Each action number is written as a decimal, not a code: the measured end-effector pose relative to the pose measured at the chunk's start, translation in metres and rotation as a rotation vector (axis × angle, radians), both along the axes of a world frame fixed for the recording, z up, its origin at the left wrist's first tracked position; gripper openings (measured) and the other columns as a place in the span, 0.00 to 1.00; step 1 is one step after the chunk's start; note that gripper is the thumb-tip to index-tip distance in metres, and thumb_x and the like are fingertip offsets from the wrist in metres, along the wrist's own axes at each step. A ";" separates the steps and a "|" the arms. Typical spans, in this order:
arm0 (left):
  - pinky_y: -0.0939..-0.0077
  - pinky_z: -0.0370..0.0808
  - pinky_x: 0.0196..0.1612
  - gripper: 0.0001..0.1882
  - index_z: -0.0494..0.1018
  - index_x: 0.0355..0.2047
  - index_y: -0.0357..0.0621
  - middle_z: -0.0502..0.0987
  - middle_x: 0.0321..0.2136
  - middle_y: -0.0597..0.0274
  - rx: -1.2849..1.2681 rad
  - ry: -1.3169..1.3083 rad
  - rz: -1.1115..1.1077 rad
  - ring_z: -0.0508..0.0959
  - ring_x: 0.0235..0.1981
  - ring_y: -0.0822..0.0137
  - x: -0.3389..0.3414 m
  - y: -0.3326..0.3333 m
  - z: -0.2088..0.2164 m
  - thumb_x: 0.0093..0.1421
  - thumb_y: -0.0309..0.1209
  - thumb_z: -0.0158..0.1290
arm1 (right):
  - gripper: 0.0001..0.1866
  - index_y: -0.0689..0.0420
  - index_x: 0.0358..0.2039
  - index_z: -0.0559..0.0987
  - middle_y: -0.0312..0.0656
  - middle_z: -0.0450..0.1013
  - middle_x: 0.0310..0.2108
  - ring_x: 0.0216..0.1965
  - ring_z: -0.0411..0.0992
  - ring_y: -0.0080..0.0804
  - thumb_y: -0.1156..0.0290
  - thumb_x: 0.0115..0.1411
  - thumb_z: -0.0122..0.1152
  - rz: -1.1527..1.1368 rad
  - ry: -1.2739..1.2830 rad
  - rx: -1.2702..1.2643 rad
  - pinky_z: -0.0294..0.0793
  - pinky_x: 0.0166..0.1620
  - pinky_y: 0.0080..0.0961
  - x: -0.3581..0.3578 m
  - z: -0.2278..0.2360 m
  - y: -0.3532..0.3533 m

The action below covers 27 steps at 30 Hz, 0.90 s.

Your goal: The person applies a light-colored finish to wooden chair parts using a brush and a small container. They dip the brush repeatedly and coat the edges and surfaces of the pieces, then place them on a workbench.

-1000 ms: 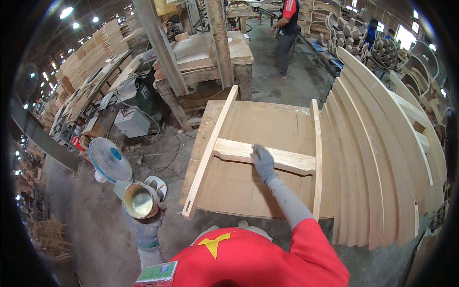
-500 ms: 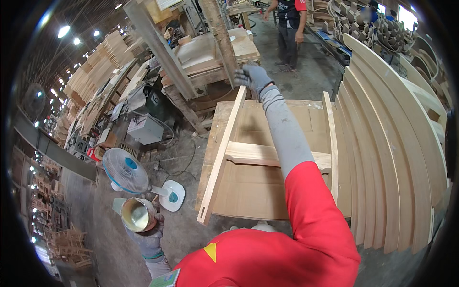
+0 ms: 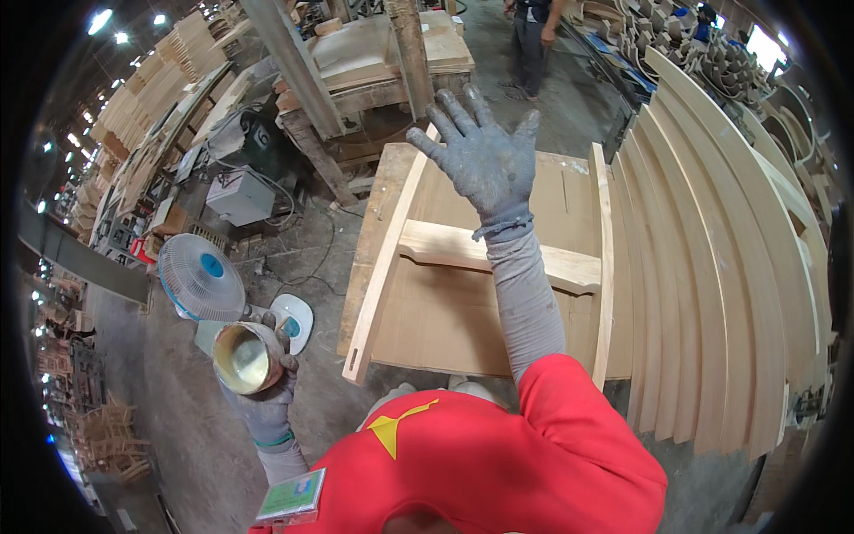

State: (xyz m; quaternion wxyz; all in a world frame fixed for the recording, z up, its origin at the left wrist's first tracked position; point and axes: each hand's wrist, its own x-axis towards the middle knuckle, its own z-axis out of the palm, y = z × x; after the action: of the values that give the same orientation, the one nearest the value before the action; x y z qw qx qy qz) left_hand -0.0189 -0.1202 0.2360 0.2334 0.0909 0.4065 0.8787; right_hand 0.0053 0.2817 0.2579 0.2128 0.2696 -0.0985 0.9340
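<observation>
My right hand (image 3: 495,160) wears a grey glove and is raised over the far end of the wooden frame, palm showing, fingers spread and nothing in them. My left hand (image 3: 280,387), also gloved, grips a round pot (image 3: 246,358) with pale, creamy liquid inside. Below my right arm lies the wooden frame: a left rail (image 3: 384,276) with a slot near its near end, a right rail (image 3: 602,267), and a shaped crosspiece (image 3: 449,243) joining them. My right forearm hides part of the crosspiece. The frame lies on a cardboard-covered table (image 3: 445,329).
Curved wooden panels (image 3: 712,267) stand in a row right of the table. A standing fan (image 3: 203,278) is at the left, beyond the pot. Posts (image 3: 409,62) and another workbench (image 3: 436,44) stand ahead. A person (image 3: 531,44) stands farther back.
My right hand has lifted off the left rail's far end, turned palm-out and spread its fingers. My left hand still holds the pot. The view has shifted somewhat.
</observation>
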 end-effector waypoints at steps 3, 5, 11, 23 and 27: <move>0.57 0.72 0.44 0.28 0.54 0.58 0.43 0.63 0.54 0.54 -0.195 0.183 -0.010 0.68 0.49 0.58 -0.001 0.001 -0.007 0.57 0.27 0.48 | 0.50 0.52 0.65 0.35 0.49 0.26 0.67 0.67 0.22 0.43 0.29 0.55 0.29 -0.014 -0.009 0.029 0.33 0.64 0.59 0.013 -0.004 -0.004; 0.59 0.73 0.43 0.31 0.53 0.59 0.43 0.63 0.53 0.55 -0.367 0.370 0.022 0.68 0.48 0.61 -0.005 0.001 -0.007 0.55 0.21 0.49 | 0.47 0.56 0.65 0.38 0.52 0.30 0.66 0.68 0.28 0.45 0.32 0.58 0.30 -0.011 -0.054 -0.004 0.36 0.65 0.56 0.021 -0.007 -0.008; 0.58 0.74 0.41 0.28 0.53 0.60 0.51 0.62 0.57 0.53 -0.010 0.035 -0.035 0.68 0.52 0.55 -0.006 -0.005 -0.017 0.61 0.42 0.43 | 0.25 0.65 0.53 0.63 0.53 0.60 0.54 0.57 0.58 0.47 0.59 0.64 0.47 -0.215 -0.539 -0.102 0.58 0.62 0.44 0.053 -0.101 0.005; 0.59 0.74 0.34 0.28 0.63 0.53 0.49 0.69 0.48 0.54 0.048 -0.259 0.060 0.73 0.43 0.51 0.003 0.013 -0.002 0.60 0.54 0.37 | 0.20 0.53 0.22 0.68 0.25 0.52 0.08 0.07 0.48 0.15 0.51 0.62 0.49 0.220 -0.898 -0.095 0.47 0.11 0.14 0.133 -0.249 -0.032; 0.64 0.72 0.36 0.29 0.63 0.53 0.46 0.67 0.51 0.53 0.096 -0.234 0.000 0.70 0.45 0.54 0.007 0.020 -0.003 0.60 0.53 0.39 | 0.19 0.58 0.36 0.74 0.38 0.71 0.24 0.24 0.67 0.29 0.53 0.63 0.48 0.251 -0.896 -0.215 0.67 0.24 0.24 0.124 -0.254 -0.032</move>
State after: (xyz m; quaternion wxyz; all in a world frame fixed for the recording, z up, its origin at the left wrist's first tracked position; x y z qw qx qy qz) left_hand -0.0119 -0.1002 0.2328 0.2748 -0.0011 0.3341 0.9016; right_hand 0.1297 0.2498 0.0035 0.0617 -0.1735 -0.0501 0.9816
